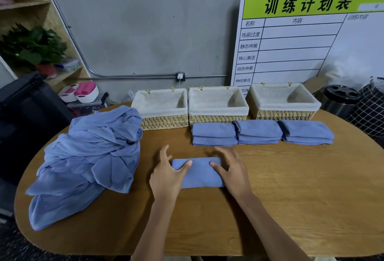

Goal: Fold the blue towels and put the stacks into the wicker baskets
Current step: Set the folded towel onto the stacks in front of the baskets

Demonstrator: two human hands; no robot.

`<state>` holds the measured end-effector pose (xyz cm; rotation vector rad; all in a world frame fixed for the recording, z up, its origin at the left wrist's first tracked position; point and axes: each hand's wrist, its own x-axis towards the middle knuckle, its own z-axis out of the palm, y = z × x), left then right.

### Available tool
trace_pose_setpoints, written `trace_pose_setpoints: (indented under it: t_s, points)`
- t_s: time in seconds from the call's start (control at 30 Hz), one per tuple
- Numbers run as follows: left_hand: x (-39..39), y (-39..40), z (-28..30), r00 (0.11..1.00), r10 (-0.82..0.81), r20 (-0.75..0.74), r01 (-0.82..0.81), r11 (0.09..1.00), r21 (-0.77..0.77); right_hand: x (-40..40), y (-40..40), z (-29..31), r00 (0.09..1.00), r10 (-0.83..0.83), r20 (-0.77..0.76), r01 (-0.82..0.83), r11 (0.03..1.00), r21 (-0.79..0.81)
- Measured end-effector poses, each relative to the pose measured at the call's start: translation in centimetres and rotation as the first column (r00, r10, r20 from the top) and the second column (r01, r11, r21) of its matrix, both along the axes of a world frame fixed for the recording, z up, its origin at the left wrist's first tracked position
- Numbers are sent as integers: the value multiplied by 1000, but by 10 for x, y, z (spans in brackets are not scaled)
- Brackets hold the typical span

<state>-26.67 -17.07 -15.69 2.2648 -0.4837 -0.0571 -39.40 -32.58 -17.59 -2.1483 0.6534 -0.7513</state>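
Blue folded towel (198, 174): small flat rectangle at table centre, long side running 9 to 3 o'clock, edges squared, surface smooth.
Left hand (167, 174): fingers spread and fairly straight, lying on the towel's 9 o'clock end; thumb resting on top of the cloth.
Right hand (232, 170): fingers spread wide, covering the towel's 3 o'clock end; thumb on top of the cloth, pointing toward the left thumb. Neither hand grips; both lie flat on it.
Table (291, 198): oval, wood-grain top.
Folded stacks: three in a row at 12 to 1 o'clock of the hands, just in front of the baskets; left stack (214, 135), middle stack (258, 132), right stack (306, 132). Left and middle stacks touch; layer count per stack cannot be told exactly.
Unfolded pile (87, 161): crumpled blue cloth at 9 o'clock, spreading to the table's near left edge, its top touching the left basket.
Wicker baskets: three along the far edge, each with a pale fabric liner; left basket (162, 109), middle basket (217, 105), right basket (283, 101).
Board (301, 38): white, leaning on the wall at 1 o'clock behind the baskets. Green header reads 训练计划表. Column heads: 名称, 内容, 训练内容. Rows: 练前过渡, 静态伸展, 核心激活, 动态伸展, 神经激活; the last row is partly hidden by a basket.
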Motion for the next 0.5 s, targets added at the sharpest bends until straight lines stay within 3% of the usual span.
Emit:
trace_pose_setpoints:
  t_s: [0.13, 0.33, 0.5]
  points:
    - [3, -1, -1, 1000, 14, -2, -14, 1000, 8, 1, -4, 5, 996, 29, -84, -32, 999, -31]
    - [-22, 21, -17, 996, 33, -79, -57, 946, -319, 5, -1, 9, 985, -32, -171, 32, 999, -1]
    - [-20, 9, -11, 1000, 10, -19, -14, 975, -222, 2, 1, 16, 962, -36, -269, 49, 998, 39]
